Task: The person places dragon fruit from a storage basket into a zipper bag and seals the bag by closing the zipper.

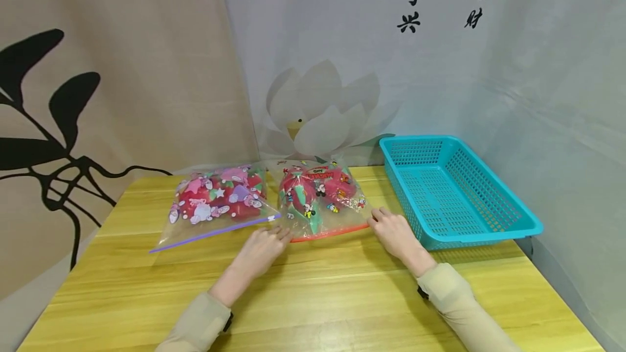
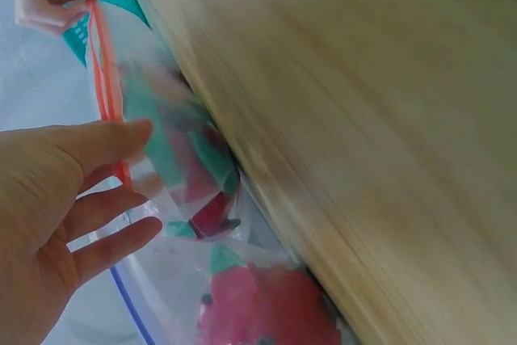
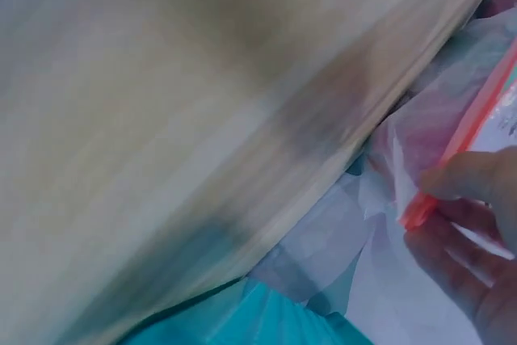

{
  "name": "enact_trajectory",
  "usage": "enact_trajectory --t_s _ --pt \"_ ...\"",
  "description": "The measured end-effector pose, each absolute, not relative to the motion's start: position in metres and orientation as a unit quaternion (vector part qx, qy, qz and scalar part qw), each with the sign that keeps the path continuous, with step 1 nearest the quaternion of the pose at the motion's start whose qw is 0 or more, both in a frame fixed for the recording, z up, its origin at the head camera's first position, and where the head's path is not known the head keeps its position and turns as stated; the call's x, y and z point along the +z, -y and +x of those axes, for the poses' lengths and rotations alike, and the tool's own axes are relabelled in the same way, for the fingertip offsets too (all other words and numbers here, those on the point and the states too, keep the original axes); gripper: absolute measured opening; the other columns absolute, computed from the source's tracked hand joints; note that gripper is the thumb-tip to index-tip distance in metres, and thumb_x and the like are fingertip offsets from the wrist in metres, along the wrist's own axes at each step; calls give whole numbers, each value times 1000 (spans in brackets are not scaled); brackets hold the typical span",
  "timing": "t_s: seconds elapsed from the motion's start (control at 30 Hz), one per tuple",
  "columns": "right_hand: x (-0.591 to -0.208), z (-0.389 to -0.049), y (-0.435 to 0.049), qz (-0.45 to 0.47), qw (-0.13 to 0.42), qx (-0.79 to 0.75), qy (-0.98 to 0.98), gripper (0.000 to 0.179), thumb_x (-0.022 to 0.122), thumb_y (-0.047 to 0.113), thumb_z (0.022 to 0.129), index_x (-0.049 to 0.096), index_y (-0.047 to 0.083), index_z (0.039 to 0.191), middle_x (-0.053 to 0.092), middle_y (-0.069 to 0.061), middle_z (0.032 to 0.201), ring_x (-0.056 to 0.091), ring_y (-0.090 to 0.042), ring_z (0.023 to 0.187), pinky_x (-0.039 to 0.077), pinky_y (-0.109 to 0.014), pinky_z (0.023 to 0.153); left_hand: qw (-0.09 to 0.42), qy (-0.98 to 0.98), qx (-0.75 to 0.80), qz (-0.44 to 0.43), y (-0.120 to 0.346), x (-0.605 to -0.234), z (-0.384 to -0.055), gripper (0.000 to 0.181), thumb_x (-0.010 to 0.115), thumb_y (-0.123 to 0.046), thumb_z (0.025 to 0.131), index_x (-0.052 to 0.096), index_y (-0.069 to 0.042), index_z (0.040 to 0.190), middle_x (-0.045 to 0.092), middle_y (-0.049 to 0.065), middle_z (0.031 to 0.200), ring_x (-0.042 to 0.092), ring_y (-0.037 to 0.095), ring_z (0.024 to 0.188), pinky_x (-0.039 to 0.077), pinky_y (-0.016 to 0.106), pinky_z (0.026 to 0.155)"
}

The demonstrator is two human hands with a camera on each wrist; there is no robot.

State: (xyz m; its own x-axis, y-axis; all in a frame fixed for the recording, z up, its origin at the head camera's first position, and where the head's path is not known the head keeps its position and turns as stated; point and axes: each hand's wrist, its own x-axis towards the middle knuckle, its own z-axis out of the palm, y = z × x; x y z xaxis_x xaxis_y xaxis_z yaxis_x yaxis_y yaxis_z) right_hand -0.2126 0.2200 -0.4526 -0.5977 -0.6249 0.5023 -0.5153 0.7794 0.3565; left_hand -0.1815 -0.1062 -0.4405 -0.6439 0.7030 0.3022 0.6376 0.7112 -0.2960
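A clear zip bag with cartoon mouse prints and a red zip strip lies on the table, with red and green soft-looking things inside. At its left front corner my left hand holds the edge, thumb on one side of the strip and a fingertip showing through the plastic; the other fingers are spread. My right hand pinches the strip's right end between thumb and fingers. Left of this bag lies a second zip bag with pink and purple prints, a purple strip and red things inside.
A turquoise plastic basket with perforated sides stands at the right of the wooden table, just beyond my right hand. Behind the table hangs a printed curtain with a lotus and dark characters.
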Motion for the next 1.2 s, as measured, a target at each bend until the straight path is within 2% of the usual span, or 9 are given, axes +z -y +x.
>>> enact_trajectory --t_s 0.13,0.2,0.27,0.43,0.53,0.73,0.87,1.0,1.2 --pt "-452 -209 -210 307 344 -72 885 16 76 8 66 63 9 75 60 -4 76 55 -23 67 44 -33 39 221 897 83 -374 108 -442 -182 43 73 3 72 68 -10 113 71 6 114 69 24 103 59 32 76" --pt "-450 -207 -199 310 366 -61 875 25 81 16 62 63 11 79 63 -4 80 58 -22 70 47 -33 43 235 894 84 -373 109 -442 -182 42 74 2 72 68 -11 112 71 6 114 69 23 103 58 32 79" --pt "-447 -204 -184 327 384 -48 862 34 83 22 60 65 12 87 66 -3 87 61 -22 76 53 -32 53 253 890 89 -369 111 -443 -182 40 73 1 73 69 -10 111 71 6 112 69 22 102 58 32 80" --pt "-438 -198 -140 390 394 -28 832 42 81 29 69 68 12 104 69 -4 102 64 -21 93 57 -29 77 310 876 89 -358 115 -446 -182 27 71 -2 75 71 -9 101 74 6 103 71 21 91 59 32 73" --pt "-434 -195 -115 417 386 -28 823 39 79 32 74 68 13 106 69 -2 105 64 -18 97 56 -27 82 333 870 86 -353 116 -447 -183 21 71 -4 75 71 -9 96 74 5 99 71 20 85 58 30 67" --pt "-438 -195 -75 444 355 -44 821 35 76 38 76 70 17 104 70 6 99 64 -11 87 55 -22 69 339 870 80 -349 116 -447 -184 13 72 -7 74 69 -8 86 73 2 86 67 16 71 52 26 56" --pt "-444 -199 -61 445 358 -74 818 19 71 35 81 70 19 91 69 9 86 63 -7 76 53 -18 59 328 872 85 -353 118 -446 -184 12 74 -5 70 64 -9 76 66 -1 72 59 14 60 46 24 50" --pt "-444 -201 -54 444 366 -93 813 8 69 29 83 70 21 81 70 10 80 63 -5 71 50 -16 55 307 873 101 -364 121 -445 -184 19 75 1 66 65 -7 80 65 0 72 56 12 60 45 23 50" --pt "-443 -201 -50 437 367 -110 814 11 70 32 81 69 22 77 69 11 76 60 -3 66 46 -16 50 307 867 116 -376 125 -444 -185 22 77 0 64 67 -9 81 67 -1 73 58 12 63 45 22 51"
